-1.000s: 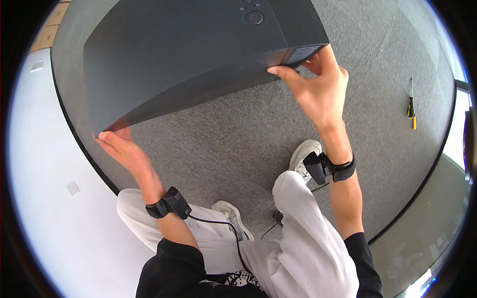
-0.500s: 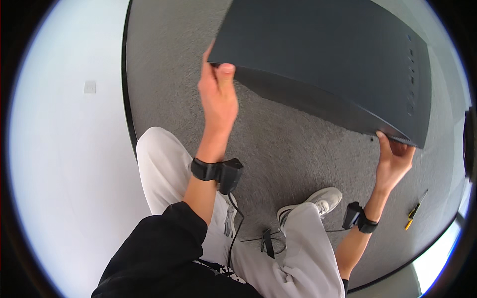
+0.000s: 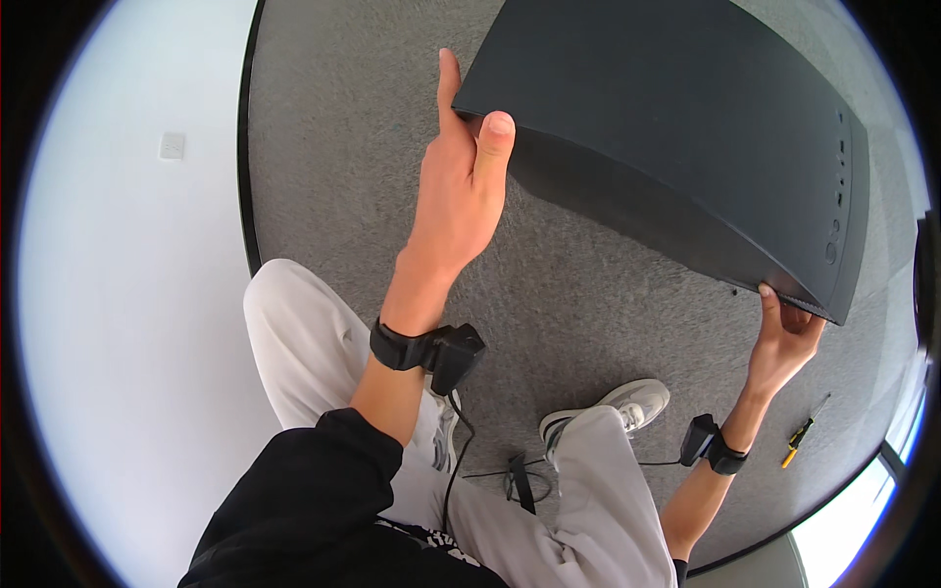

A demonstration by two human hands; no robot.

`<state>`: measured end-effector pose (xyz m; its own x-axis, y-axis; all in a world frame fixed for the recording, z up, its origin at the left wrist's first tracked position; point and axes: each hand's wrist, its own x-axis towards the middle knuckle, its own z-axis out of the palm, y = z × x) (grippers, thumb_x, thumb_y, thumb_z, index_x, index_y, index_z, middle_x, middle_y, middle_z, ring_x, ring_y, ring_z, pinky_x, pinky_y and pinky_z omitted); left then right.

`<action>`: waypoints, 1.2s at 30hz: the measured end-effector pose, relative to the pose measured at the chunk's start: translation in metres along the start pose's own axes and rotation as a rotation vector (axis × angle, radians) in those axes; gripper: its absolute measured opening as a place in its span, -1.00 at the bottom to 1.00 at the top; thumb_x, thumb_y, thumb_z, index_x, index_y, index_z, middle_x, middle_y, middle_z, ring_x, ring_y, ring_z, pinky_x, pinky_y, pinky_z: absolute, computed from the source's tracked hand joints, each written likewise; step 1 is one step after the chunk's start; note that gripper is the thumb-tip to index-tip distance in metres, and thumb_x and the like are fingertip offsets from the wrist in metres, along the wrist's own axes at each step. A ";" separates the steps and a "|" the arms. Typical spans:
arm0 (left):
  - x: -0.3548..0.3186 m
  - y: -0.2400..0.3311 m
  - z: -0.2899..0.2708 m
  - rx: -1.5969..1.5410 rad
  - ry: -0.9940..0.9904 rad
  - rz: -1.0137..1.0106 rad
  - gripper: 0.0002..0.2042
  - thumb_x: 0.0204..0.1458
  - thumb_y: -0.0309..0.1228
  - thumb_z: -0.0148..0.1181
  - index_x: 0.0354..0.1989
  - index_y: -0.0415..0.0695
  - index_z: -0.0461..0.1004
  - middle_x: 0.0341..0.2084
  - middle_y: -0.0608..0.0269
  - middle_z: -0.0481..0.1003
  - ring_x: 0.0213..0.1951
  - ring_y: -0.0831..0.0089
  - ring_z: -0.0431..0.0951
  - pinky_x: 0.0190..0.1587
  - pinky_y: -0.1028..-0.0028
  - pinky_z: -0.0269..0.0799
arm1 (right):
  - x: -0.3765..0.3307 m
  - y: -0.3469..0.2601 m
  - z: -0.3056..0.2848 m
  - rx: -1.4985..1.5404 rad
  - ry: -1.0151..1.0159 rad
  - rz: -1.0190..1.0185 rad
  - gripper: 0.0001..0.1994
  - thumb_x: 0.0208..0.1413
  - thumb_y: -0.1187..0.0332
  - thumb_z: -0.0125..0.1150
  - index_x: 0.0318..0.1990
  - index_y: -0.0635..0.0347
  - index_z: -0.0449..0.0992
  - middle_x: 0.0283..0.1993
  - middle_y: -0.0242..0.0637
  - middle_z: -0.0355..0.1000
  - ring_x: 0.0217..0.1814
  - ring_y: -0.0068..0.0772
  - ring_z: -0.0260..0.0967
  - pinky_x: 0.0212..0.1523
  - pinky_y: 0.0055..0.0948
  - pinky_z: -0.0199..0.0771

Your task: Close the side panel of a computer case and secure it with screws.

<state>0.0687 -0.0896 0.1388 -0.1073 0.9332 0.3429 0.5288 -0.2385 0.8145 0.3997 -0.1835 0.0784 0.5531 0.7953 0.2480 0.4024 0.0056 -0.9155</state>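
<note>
A large black computer case [image 3: 667, 127] is tilted in front of me, its row of ports and buttons along the right end of the top panel. My left hand [image 3: 459, 201] grips its left corner, thumb over the near edge and one finger stretched out past the left side. At the near right corner, my right hand [image 3: 782, 355] holds the case with the thumb against the near side and the fingers curled partly out of sight beneath. Whether the far side rests on the floor cannot be seen.
On the grey carpet [image 3: 569, 294] to the right lies a screwdriver [image 3: 799, 441] with a yellow and black handle. A black cable [image 3: 515, 482] and strap lie between my feet. A white wall [image 3: 108, 323] with a socket [image 3: 172, 146] runs along the left.
The case has shifted right and turned slightly clockwise, with both hands still on it. A finger of my left hand now stretches out more. The view has moved a little.
</note>
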 end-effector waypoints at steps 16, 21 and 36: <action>0.019 -0.040 -0.038 0.103 -0.246 0.065 -0.80 0.16 -0.40 0.25 -0.19 -0.29 0.51 -0.39 0.24 0.60 -0.35 0.55 0.55 -0.21 0.51 0.45 | -0.001 -0.007 -0.003 -0.068 0.003 -0.010 -0.56 -0.06 0.49 0.51 -0.03 0.35 0.45 -0.21 -0.16 0.61 -0.17 -0.42 0.59 -0.08 -0.46 0.55; 0.012 -0.084 -0.032 -0.145 -0.142 -0.041 -0.69 0.09 -0.49 0.27 0.00 -0.28 0.44 -0.19 0.25 0.53 -0.13 0.54 0.50 -0.05 0.49 0.41 | 0.002 -0.008 -0.003 -0.135 0.014 -0.050 -0.57 -0.14 0.38 0.58 -0.15 0.30 0.48 -0.30 -0.21 0.63 -0.24 -0.43 0.61 -0.15 -0.48 0.58; 0.024 -0.068 -0.028 -0.252 -0.278 -0.057 -0.44 -0.01 -0.62 0.27 0.22 -0.27 0.27 0.09 0.12 0.39 0.12 0.38 0.40 0.20 0.40 0.27 | 0.003 -0.003 -0.010 -0.070 0.014 -0.120 -0.51 -0.16 0.21 0.57 -0.15 0.20 0.42 -0.27 -0.21 0.60 -0.14 -0.26 0.62 -0.08 -0.33 0.63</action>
<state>0.0065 -0.0584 0.1049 0.1201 0.9760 0.1817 0.3010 -0.2102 0.9302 0.4070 -0.1868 0.0854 0.5082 0.7827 0.3593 0.5156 0.0577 -0.8549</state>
